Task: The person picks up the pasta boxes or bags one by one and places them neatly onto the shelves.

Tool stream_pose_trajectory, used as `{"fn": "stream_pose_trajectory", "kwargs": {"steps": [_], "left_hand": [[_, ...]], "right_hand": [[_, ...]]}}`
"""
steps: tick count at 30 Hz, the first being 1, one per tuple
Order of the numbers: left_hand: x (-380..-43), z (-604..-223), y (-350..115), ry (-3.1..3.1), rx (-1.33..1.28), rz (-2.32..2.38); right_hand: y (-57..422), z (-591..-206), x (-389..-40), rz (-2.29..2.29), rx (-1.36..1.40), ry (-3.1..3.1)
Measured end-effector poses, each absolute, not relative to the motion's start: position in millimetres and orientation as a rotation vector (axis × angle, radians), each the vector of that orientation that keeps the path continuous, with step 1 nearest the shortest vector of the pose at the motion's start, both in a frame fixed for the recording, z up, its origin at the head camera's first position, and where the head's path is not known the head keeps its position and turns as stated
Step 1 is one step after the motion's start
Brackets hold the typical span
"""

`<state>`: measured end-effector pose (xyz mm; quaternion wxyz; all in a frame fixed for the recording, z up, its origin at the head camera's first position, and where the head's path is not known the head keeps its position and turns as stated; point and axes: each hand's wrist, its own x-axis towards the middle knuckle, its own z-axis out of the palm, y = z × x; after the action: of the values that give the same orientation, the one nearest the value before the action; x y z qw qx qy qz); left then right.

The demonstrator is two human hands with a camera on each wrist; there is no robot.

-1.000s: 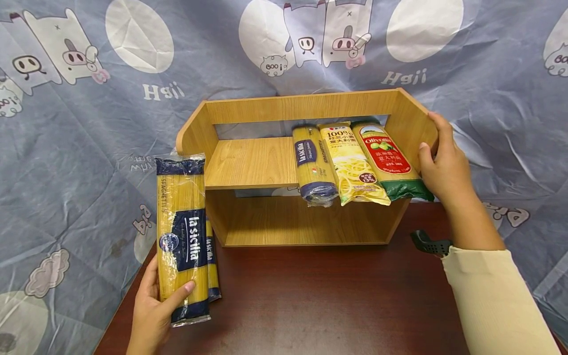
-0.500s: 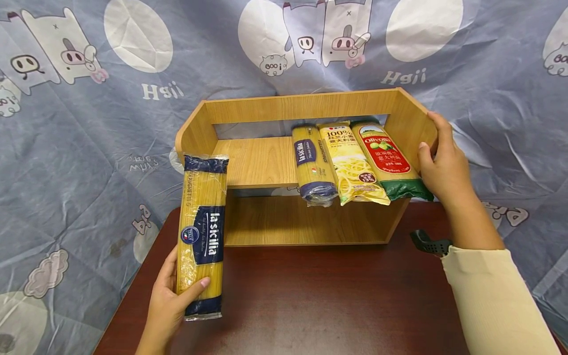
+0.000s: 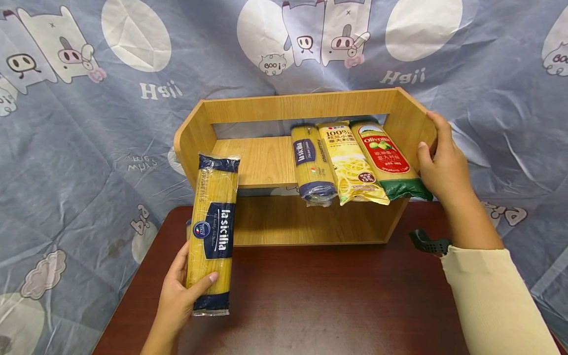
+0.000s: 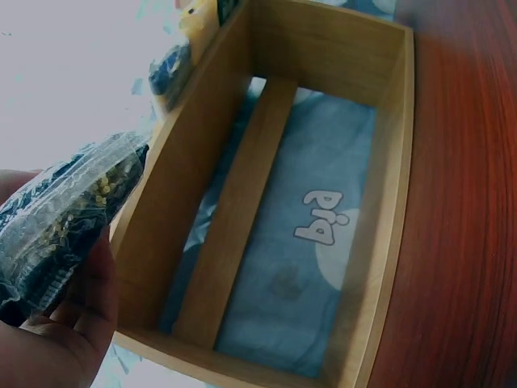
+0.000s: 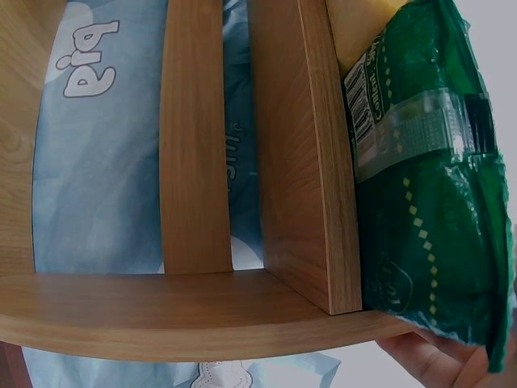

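Rightward and slightly up the frame, the la sicilia pack (image 3: 210, 231) and the left grip (image 3: 179, 296) have moved together since the earlier head view, while the right grip has kept its place. That pack stands nearly upright at left of centre in the head view, in front of the left end of the wooden shelf (image 3: 262, 160). Left thumb in front, fingers behind, the person grasps its lower part; the right grip (image 3: 445, 165) pinches the shelf's side panel at right. Packed with long dry strands, the pack should be fairly light, stiff lengthwise but brittle if bent, its glossy film probably slippery. Best held broadly round the body, nearer the middle for balance, rather than by the crimped film ends, which look soft.
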<state>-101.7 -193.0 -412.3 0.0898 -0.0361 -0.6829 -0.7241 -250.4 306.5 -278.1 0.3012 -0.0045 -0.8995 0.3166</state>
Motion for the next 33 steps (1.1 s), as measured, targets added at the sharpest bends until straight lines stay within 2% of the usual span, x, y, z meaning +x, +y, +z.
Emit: {"fn": "stream_pose_trajectory", "kwargs": {"steps": [14, 33], "left_hand": [[-112, -414, -186, -2.032, -0.091, -2.222], [-126, -393, -177, -2.012, 0.029, -2.365]], "right_hand": [[305, -278, -250, 0.836, -0.012, -2.387], [307, -279, -252, 0.832, -0.015, -2.378]]}}
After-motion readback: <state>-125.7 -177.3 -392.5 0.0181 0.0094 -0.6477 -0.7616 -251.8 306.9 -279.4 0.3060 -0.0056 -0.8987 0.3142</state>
